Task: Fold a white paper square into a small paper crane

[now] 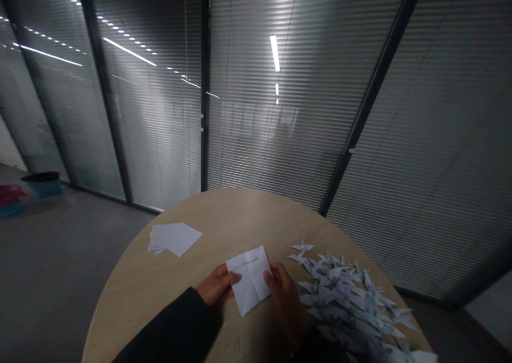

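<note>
Between my two hands is a white sheet of paper [251,280] with crossing creases and a line of small dark writing near its top edge. My left hand [218,284] pinches its left side, thumb on top. On the right side, my right hand [283,293] grips the sheet with the thumb over the face and fingers behind. Close to my right hand lie many folded white paper cranes [344,293], spread over the right of the table. A few loose white paper sheets [176,238] overlap at the table's left.
The round wooden table [240,208] has its far edge near a glass partition with blinds [272,155]. On the floor at left stand a blue bin with a black liner [44,184] and a pink and blue container [10,200].
</note>
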`<state>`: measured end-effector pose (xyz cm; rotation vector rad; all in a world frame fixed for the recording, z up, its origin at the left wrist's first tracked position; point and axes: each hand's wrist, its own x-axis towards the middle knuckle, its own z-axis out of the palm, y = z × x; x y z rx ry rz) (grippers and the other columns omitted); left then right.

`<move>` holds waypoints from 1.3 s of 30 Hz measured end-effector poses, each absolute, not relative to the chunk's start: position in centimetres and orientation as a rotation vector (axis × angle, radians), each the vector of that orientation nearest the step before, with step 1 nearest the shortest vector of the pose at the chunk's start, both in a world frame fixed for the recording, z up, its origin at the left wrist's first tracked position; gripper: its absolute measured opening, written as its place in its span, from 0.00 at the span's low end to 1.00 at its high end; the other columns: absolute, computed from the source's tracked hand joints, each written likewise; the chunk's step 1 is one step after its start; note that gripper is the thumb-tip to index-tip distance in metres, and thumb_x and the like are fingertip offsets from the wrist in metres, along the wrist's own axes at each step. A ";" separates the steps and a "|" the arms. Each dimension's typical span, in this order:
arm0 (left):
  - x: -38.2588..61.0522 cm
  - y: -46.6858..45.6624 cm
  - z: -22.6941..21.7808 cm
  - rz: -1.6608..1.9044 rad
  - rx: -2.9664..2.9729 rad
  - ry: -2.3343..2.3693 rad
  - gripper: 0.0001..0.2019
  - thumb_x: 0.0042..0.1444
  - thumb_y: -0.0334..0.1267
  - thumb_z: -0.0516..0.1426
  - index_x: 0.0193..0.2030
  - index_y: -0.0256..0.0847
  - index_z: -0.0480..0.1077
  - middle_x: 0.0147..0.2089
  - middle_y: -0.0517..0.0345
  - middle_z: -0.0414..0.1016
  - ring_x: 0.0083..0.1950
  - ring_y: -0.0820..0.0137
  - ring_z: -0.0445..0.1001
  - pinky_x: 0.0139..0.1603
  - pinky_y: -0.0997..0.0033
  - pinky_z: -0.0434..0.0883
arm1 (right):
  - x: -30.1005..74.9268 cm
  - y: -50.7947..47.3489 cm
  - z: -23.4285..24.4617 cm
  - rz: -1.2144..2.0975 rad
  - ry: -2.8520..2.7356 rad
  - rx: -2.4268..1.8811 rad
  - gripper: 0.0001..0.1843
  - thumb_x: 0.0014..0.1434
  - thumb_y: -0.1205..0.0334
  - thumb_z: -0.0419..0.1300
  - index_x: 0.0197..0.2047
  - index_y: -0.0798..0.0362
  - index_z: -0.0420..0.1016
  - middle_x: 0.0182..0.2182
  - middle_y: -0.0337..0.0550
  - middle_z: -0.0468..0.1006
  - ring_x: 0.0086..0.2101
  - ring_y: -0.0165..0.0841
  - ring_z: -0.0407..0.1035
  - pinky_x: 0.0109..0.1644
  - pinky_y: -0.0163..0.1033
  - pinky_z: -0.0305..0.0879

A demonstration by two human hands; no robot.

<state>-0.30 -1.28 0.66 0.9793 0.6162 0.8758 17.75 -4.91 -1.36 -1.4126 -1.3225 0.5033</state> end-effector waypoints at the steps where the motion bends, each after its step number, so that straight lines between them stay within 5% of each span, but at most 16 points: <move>1: -0.3 -1.2 0.6 0.866 0.995 0.602 0.16 0.42 0.35 0.63 0.41 0.36 0.74 0.32 0.54 0.79 0.33 0.66 0.76 0.37 0.69 0.70 | 17.8 -4.9 -1.4 0.526 -1.303 -1.419 0.13 0.56 0.50 0.54 0.38 0.49 0.72 0.33 0.45 0.81 0.34 0.39 0.75 0.35 0.39 0.69; 10: -0.4 -1.4 1.7 0.817 1.010 0.580 0.20 0.36 0.38 0.69 0.39 0.36 0.76 0.32 0.56 0.78 0.32 0.69 0.73 0.33 0.74 0.66 | 18.1 -4.8 -0.5 0.530 -1.230 -1.462 0.17 0.51 0.47 0.58 0.37 0.50 0.75 0.33 0.44 0.81 0.34 0.39 0.74 0.34 0.38 0.69; 22: -0.4 -1.4 1.2 0.734 1.061 0.546 0.22 0.41 0.42 0.67 0.44 0.36 0.74 0.35 0.52 0.78 0.33 0.67 0.75 0.35 0.71 0.67 | 17.7 -5.0 -0.5 0.456 -1.224 -1.425 0.20 0.49 0.55 0.60 0.46 0.51 0.74 0.43 0.47 0.78 0.41 0.41 0.72 0.44 0.42 0.69; 33: -0.4 -1.1 1.8 0.949 1.143 0.773 0.20 0.30 0.47 0.70 0.26 0.33 0.75 0.25 0.55 0.78 0.26 0.68 0.72 0.30 0.69 0.68 | 16.4 -5.2 -0.7 0.502 -1.220 -1.376 0.33 0.46 0.58 0.63 0.57 0.51 0.63 0.37 0.43 0.77 0.33 0.36 0.74 0.37 0.39 0.72; 39: -0.5 -0.8 1.8 1.069 1.016 0.814 0.21 0.29 0.46 0.71 0.27 0.33 0.75 0.25 0.53 0.79 0.26 0.67 0.73 0.30 0.69 0.68 | 16.9 -4.9 -1.6 0.589 -1.234 -1.370 0.28 0.48 0.57 0.62 0.53 0.50 0.67 0.31 0.40 0.79 0.30 0.37 0.75 0.32 0.38 0.72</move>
